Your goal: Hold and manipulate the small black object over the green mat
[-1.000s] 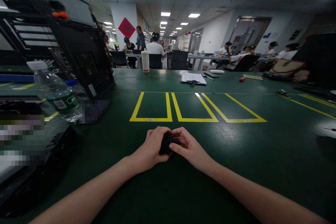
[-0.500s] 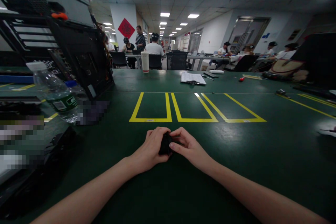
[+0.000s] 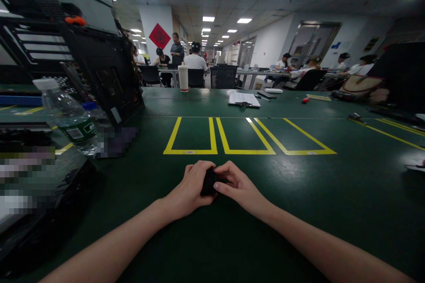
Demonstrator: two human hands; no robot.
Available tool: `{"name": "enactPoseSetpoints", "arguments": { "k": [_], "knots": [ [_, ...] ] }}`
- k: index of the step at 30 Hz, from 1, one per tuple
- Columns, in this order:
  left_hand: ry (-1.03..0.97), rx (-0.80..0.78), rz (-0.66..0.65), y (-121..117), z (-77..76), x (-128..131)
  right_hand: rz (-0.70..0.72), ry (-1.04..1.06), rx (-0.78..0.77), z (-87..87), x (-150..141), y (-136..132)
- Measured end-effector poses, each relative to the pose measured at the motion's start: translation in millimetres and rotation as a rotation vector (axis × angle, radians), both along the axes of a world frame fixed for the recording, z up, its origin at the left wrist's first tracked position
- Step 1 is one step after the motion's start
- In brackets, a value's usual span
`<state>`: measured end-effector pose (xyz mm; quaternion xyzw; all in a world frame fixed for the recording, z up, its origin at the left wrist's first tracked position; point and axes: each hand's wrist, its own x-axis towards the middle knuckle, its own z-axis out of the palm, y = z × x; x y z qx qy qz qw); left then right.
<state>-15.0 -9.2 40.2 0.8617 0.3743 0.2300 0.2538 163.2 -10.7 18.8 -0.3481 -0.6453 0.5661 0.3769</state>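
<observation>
A small black object (image 3: 208, 182) sits between my two hands, low in the middle of the green table (image 3: 252, 225). Its kind cannot be made out, since fingers cover much of it. My left hand (image 3: 194, 185) wraps round its left side, fingers over the top and thumb along the near side. From the right, my right hand (image 3: 235, 185) pinches its right edge, with the thumb in front and the forefinger on top. Just beyond the hands, yellow tape outlines (image 3: 190, 152) mark the table surface.
Leftward stand a plastic bottle (image 3: 75, 119) and an open black computer case (image 3: 106, 70). A clipboard (image 3: 244, 99), a white tumbler (image 3: 183, 78) and a small red item (image 3: 305, 100) lie or stand farther back. Several people sit at tables in the background.
</observation>
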Motion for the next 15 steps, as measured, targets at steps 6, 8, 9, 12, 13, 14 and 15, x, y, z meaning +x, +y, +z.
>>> {"name": "enactPoseSetpoints", "arguments": {
  "k": [6,8,9,12,13,14,15],
  "knots": [
    [0.015,-0.036,0.006,-0.2,1.7,0.7,-0.025,-0.054,-0.043,6.6,0.7,-2.6],
    [0.012,-0.043,-0.001,-0.7,2.3,0.8,-0.017,-0.071,-0.038,7.9,1.4,-3.4],
    [0.01,-0.044,-0.002,-0.9,2.4,0.8,-0.006,-0.069,-0.033,8.0,1.7,-3.7],
    [0.008,-0.047,0.002,-1.1,2.2,0.4,0.015,-0.04,-0.004,6.4,2.0,-3.5],
    [0.01,-0.051,0.005,-1.0,1.9,0.3,0.016,-0.031,0.002,5.5,1.9,-3.3],
    [0.011,-0.054,0.011,-1.0,1.6,0.3,0.016,-0.024,0.002,4.6,1.7,-2.9],
    [0.012,-0.055,0.016,-0.8,1.3,0.4,0.014,-0.016,-0.001,3.7,1.5,-2.5]
  ]
}}
